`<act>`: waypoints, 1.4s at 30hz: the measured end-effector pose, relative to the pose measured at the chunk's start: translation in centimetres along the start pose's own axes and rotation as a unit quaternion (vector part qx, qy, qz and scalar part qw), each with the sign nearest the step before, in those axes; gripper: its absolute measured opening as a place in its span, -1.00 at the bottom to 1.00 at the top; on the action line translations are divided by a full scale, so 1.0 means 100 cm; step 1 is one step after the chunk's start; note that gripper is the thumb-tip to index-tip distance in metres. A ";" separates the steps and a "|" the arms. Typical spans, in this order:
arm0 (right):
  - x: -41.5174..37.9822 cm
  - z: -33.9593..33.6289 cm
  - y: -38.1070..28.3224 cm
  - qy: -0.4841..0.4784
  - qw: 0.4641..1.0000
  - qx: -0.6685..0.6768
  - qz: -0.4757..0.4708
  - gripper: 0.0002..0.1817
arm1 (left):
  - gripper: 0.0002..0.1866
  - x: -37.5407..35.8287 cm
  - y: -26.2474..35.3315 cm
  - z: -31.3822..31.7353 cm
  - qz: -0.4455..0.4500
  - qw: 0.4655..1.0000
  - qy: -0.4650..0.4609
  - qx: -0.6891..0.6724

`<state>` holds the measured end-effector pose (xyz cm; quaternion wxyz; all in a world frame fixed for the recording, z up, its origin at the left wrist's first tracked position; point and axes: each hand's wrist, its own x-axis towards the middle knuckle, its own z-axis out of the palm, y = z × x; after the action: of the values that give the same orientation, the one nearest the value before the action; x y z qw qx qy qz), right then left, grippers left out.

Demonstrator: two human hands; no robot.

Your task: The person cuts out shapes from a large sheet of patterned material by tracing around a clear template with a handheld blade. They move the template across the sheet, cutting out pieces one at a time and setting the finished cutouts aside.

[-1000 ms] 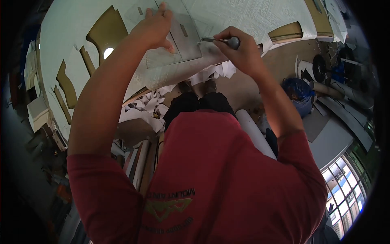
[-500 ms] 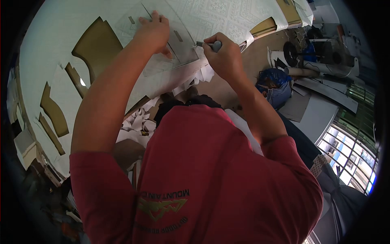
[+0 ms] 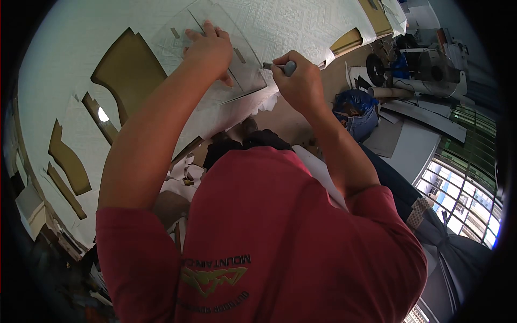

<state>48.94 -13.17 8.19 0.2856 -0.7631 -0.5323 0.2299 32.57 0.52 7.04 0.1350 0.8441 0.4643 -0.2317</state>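
Observation:
My left hand (image 3: 211, 51) lies on a clear plastic template (image 3: 243, 69), fingers spread, pressing it against the white patterned sheet (image 3: 293, 24). The template has dark slots and a straight near edge. My right hand (image 3: 299, 78) is closed around a short grey-handled cutting knife (image 3: 289, 68). The knife's tip is at the right edge of the template; its exact contact is too small to make out. Left of my left hand, cut-out openings (image 3: 126, 67) in the sheet show the brown surface below.
White offcuts (image 3: 186, 171) hang and lie below the table edge. A blue plastic bag (image 3: 355, 102) and flat boards (image 3: 412, 153) are on the floor at right, with a black round fan-like object (image 3: 375, 69) beyond. A barred window (image 3: 458, 188) is at far right.
My right hand and the knife have moved slightly down and right in view. My left hand stays spread on the template, and the whole view has shifted a little.

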 end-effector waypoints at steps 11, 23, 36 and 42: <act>-0.016 0.029 0.037 0.086 0.988 0.120 -0.032 -0.78 | 0.44 -0.006 0.003 -0.013 -0.012 0.999 -0.012 -0.029; 0.146 0.079 -0.033 0.062 0.991 0.083 -0.082 -0.76 | 0.42 -0.012 0.002 -0.018 -0.010 0.997 -0.042 -0.070; 0.216 0.039 -0.009 -0.191 0.956 0.140 -0.176 -0.85 | 0.34 -0.012 0.003 -0.006 -0.020 0.996 0.022 -0.089; 0.310 0.031 -0.024 -0.431 0.833 0.137 -0.318 -0.89 | 0.42 -0.008 0.004 0.005 -0.021 0.998 0.063 -0.002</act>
<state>55.43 17.30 6.07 0.1865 -0.3284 -0.7780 0.5021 32.43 -0.50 7.05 0.1017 0.8470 0.4898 -0.1798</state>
